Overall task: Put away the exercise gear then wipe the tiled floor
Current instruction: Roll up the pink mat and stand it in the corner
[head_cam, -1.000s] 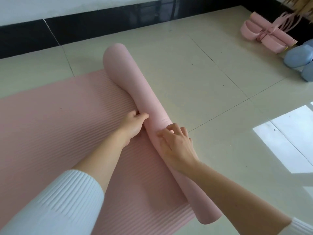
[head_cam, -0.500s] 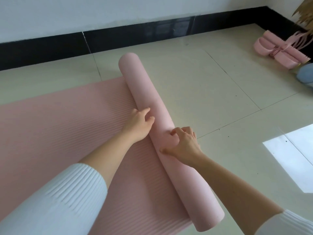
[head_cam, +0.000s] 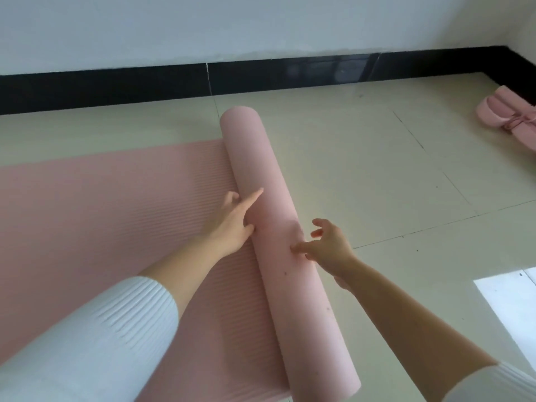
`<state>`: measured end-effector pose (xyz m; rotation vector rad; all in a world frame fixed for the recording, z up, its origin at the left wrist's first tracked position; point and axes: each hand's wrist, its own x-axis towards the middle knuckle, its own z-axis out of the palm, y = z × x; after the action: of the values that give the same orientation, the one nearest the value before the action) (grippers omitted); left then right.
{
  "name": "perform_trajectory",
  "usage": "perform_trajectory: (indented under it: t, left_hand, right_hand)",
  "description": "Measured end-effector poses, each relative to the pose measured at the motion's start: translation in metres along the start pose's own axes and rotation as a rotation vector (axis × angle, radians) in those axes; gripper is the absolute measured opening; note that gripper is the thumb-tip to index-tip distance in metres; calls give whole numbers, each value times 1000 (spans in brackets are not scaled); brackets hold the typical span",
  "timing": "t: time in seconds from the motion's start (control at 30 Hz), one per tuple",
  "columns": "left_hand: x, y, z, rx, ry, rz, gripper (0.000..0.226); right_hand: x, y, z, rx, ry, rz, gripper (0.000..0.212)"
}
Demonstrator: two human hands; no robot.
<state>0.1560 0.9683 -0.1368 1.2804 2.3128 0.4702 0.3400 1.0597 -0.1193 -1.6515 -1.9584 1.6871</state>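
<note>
HANDS ON THE ROLL: A person's 2 bare hands meet on 1 pink ribbed foam exercise mat (head_cam: 101, 227), which lies partly rolled on a glossy cream tiled floor (head_cam: 377, 184). The rolled part (head_cam: 269, 227), a smooth pink cylinder, runs from near the floor's far edge towards the camera. The flat ribbed stretch spreads away to its left.

The left hand (head_cam: 232, 224) lies against the roll's left side, just where the cylinder meets the flat stretch. Its fingers (head_cam: 255, 197) are straight and rest along the foam, gripping nothing. The right hand (head_cam: 327, 245) is over the roll's right side with its fingers (head_cam: 319, 232) spread and slightly bent, closed around nothing. Its thumb reaches onto the top of the roll; whether the other fingertips touch the foam cannot be told. There are 2 white ribbed knit sleeves (head_cam: 87, 343), 1 on each arm, and both end well short of the wrists.

Along the floor's far edge runs 1 glossy black skirting band (head_cam: 116, 88) below 1 pale wall (head_cam: 232, 24). Near the floor's far right corner, well apart from the mat, lies 1 bundle of pink padded pieces (head_cam: 504, 117) tied with pink straps and cut off by the frame. Between it and the roll lie bare tiles crossed by thin dark grout lines. At the near right, 1 bright patch of sunlight (head_cam: 510, 314) falls on the tiles.
</note>
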Motion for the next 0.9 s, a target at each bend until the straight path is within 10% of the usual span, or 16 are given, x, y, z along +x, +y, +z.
perform_trajectory:
  t: [0.27, 0.7, 0.9]
  left_hand:
    - [-23, -32, -29, -190, -62, -238, 50]
    - [-101, -97, -54, -442, 154, -528, 17]
    - [-134, -101, -73, -671, 1, -605, 27]
  right_hand:
    - [-12, -30, 38, -113, -112, -171, 7]
    - [-31, -67, 124, 426, -376, 64, 19]
    - [-34, -72, 148, 9, -430, -157, 27]
